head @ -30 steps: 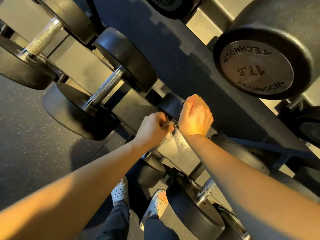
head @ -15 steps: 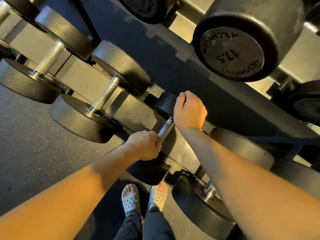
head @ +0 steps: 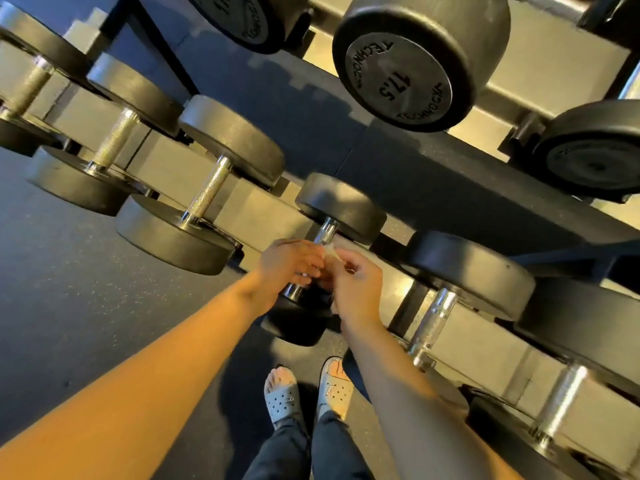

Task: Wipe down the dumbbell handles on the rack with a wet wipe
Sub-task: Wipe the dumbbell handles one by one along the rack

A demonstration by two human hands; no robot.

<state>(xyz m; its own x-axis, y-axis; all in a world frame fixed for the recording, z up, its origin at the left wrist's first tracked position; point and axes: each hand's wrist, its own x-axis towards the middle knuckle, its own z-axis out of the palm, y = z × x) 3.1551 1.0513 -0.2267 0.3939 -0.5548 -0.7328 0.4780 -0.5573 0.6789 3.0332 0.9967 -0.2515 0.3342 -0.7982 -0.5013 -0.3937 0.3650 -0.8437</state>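
Pinched between left hand (head: 291, 263) and right hand (head: 356, 284), wet wipe (head: 330, 252) meets the dumbbell handle (head: 325, 233), racked dumbbells (head: 166, 232) flanking.

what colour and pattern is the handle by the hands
Silver, knurled handle; head view shows it best.

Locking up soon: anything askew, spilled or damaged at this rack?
Nothing stands out. The dumbbells sit in the rack, none tilted or fallen, and the floor shows no spill. The left hand and right hand meet at the wet wipe over one handle.
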